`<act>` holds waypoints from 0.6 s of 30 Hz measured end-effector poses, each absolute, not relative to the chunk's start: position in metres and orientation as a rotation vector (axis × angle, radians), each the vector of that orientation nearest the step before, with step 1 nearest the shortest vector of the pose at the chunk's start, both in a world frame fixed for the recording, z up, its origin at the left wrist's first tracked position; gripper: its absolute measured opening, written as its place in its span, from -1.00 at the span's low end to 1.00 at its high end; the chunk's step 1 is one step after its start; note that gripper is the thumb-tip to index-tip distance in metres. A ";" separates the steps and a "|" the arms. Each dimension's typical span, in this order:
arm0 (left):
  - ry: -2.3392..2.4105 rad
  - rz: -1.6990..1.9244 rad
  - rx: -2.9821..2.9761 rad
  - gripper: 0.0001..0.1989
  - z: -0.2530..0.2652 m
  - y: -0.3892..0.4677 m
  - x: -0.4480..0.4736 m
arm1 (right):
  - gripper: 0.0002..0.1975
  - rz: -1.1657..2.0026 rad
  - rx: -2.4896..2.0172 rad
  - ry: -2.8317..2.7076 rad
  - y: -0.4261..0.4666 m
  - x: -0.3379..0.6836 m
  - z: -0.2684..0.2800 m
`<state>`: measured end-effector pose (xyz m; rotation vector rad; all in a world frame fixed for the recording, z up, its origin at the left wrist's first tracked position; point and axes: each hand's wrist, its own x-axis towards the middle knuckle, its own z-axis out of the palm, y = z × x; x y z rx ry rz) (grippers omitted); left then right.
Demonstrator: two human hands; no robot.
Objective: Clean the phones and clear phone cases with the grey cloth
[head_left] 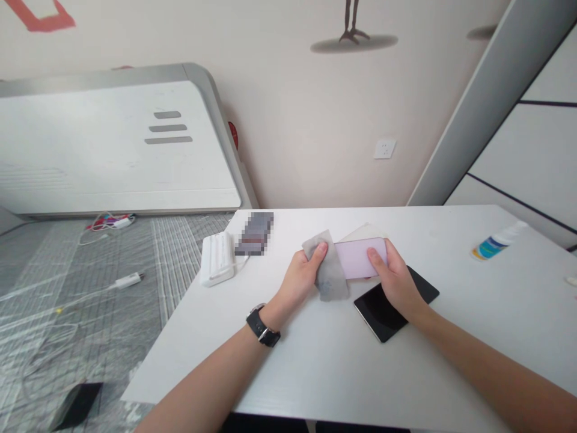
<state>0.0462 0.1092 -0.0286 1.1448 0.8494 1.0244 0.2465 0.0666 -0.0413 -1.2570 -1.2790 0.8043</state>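
A pale purple smartphone is held just above the white table, its plain side toward me. My right hand grips its right end, thumb lying on the surface. At the other end, my left hand pinches a thin grey cloth that wraps over the phone's left edge; the fingers behind the cloth are hidden. Below my right hand, a black tablet rests flat, partly covered by that hand. Behind the phone shows the edge of a clear case-like sheet.
On the table's left stand a white power strip with a cable and a blurred-out phone-like device. A spray bottle lies tilted at the right. The white table borders a bed with loose cables.
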 end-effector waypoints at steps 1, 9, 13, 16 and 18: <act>0.838 1.012 1.163 -0.51 -0.029 0.109 0.046 | -0.65 0.803 -1.260 -1.259 0.067 0.248 -0.042; 0.827 1.051 1.217 -0.57 -0.021 0.102 0.049 | -0.68 0.655 -1.268 -1.183 0.068 0.251 -0.040; 0.881 1.114 1.177 -0.59 -0.021 0.106 0.048 | -0.69 0.609 -1.278 -1.179 0.066 0.248 -0.039; 0.894 1.074 1.148 -0.62 -0.025 0.108 0.047 | -0.69 0.583 -1.288 -1.173 0.066 0.248 -0.039; 0.878 1.004 1.127 -0.57 -0.028 0.108 0.047 | -0.69 0.586 -1.288 -1.162 0.066 0.249 -0.040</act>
